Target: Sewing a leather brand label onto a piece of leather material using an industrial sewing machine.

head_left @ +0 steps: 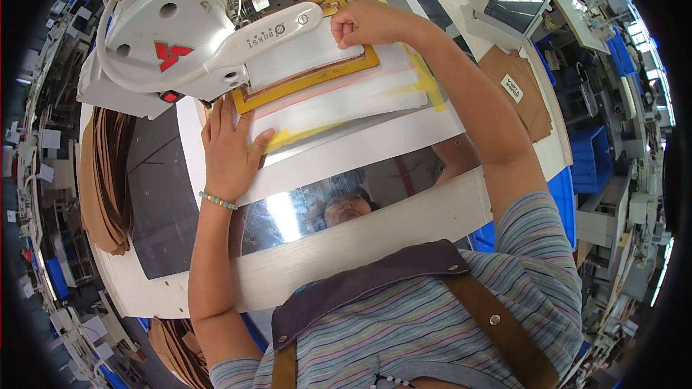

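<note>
A large white sewing machine head [173,29] stands over a yellow rectangular clamp frame [310,81] at the far middle of the table. Inside the frame lies a white sheet [285,65]. My left hand [234,148] rests flat beside the frame's near left corner, fingers apart, on a white panel [317,162] with yellow tape [299,133]. Above the right end of the white sheet, my right hand [371,23] is closed, fingertips curled and pressed together. Whatever is between those fingertips is hidden.
Brown folded pieces [108,180] hang at the table's left edge. To the right are a tilted screen [515,0] and a brown paper-like stack [515,94]. A shiny metal plate [288,216] lies near me. Blue bins [591,162] stand beyond the right side.
</note>
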Demonstrator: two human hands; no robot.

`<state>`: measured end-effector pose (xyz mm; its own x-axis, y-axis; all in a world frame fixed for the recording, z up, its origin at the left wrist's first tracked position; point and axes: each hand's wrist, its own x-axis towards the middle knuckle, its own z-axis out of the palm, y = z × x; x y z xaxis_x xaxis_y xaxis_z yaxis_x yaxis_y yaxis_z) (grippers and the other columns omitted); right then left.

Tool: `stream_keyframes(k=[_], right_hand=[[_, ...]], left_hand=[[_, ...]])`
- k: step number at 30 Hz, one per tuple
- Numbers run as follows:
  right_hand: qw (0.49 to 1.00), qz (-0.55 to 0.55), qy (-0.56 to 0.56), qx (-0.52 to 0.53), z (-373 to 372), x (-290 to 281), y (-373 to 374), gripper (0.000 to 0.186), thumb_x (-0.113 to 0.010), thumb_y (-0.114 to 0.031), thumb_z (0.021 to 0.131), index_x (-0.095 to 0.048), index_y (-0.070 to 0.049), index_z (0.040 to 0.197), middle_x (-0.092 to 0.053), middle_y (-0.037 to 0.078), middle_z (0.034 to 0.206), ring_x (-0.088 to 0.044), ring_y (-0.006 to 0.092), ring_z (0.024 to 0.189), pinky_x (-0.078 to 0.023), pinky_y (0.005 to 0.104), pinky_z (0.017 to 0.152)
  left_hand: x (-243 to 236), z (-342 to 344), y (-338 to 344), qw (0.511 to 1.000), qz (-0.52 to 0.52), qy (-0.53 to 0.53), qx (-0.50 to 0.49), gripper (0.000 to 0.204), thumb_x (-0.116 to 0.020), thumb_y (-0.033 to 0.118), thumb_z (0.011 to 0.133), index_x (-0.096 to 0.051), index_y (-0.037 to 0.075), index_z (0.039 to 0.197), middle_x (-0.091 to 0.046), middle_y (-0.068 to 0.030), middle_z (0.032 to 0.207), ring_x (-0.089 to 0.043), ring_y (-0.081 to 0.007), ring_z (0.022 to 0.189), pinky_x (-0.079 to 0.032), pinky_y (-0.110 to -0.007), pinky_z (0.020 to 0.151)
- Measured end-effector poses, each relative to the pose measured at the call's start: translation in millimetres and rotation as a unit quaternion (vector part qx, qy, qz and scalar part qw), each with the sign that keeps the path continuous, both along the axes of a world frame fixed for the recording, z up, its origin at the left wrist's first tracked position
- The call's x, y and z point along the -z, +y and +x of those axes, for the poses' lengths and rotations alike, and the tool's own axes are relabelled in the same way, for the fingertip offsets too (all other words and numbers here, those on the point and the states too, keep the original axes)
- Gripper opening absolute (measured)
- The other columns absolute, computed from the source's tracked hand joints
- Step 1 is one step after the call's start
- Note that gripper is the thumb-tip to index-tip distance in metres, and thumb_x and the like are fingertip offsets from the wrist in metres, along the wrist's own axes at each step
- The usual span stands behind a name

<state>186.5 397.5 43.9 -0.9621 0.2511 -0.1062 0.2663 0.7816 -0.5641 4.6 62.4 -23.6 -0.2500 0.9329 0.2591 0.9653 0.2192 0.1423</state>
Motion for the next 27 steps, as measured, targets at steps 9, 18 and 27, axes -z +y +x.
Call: stream_keyframes(k=[9,18,27], right_hand=[[0.993,0.096,0.048,-0.041,10,7,-12,0.003,-0.071,-0.01,0.085,-0.072,-0.01,0.088,-0.068,0.003,0.072,-0.066,0.0221,0.071,-0.051,0.0386,0.07],[0.962,0.253,-0.049,-0.094,2,2,-21,0.009,-0.067,-0.005,0.09,-0.073,-0.007,0.083,-0.063,0.006,0.11,-0.06,0.027,0.114,-0.054,0.0402,0.086],[0.931,0.356,0.003,-0.083,4,1,-16,0.015,-0.071,-0.013,0.091,-0.083,-0.005,0.088,-0.068,0.01,0.11,-0.064,0.0293,0.115,-0.058,0.0436,0.089]], left_hand=[[-1,0,1,1.0,-0.009,0.023,-0.006,0.066,-0.056,0.054,0.107,-0.061,0.005,0.151,-0.038,-0.0257,0.17,-0.029,-0.043,0.159,-0.022,-0.054,0.128],[-1,1,-1,1.0,-0.007,0.02,0.001,0.063,-0.054,0.048,0.109,-0.06,0.002,0.151,-0.036,-0.0261,0.171,-0.026,-0.0416,0.161,-0.022,-0.053,0.128],[0,1,0,1.0,-0.003,0.005,-0.005,0.066,-0.058,0.052,0.107,-0.061,0.003,0.15,-0.037,-0.0261,0.171,-0.029,-0.0444,0.159,-0.022,-0.054,0.128]])
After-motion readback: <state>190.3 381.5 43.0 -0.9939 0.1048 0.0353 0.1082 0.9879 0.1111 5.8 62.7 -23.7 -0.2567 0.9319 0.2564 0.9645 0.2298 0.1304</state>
